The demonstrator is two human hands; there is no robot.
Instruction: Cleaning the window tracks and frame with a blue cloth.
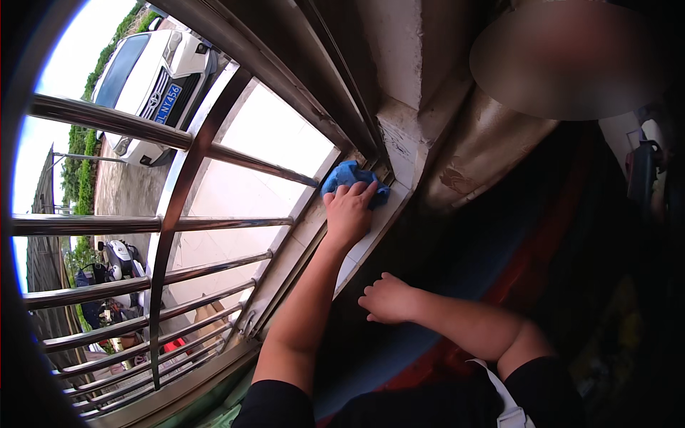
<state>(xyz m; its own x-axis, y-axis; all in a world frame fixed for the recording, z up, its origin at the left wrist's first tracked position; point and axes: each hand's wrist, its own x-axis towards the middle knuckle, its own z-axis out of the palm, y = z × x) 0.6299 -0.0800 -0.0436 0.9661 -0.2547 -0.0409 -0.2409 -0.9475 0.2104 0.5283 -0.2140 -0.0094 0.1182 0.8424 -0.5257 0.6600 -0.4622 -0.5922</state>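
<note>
A crumpled blue cloth (347, 174) lies pressed against the far corner of a window sill. My left hand (349, 209) rests on top of it with the fingers spread over the fabric. Beneath and beside the cloth run the sliding-window tracks (301, 247), with white sill tiles (395, 197) along their inner side. Dark marks and grime show on the tile at the corner. My right hand (386, 300) hangs in the air inside the sill's edge, fingers loosely curled and nothing visible in it.
Shiny metal window bars (235, 222) line the left side. Outside stand a white car (144, 80) and a parked scooter (120, 262). Beyond the sill, a patterned tan curtain or cloth (481, 144) hangs by the wall. A window frame (326, 64) rises above the tracks.
</note>
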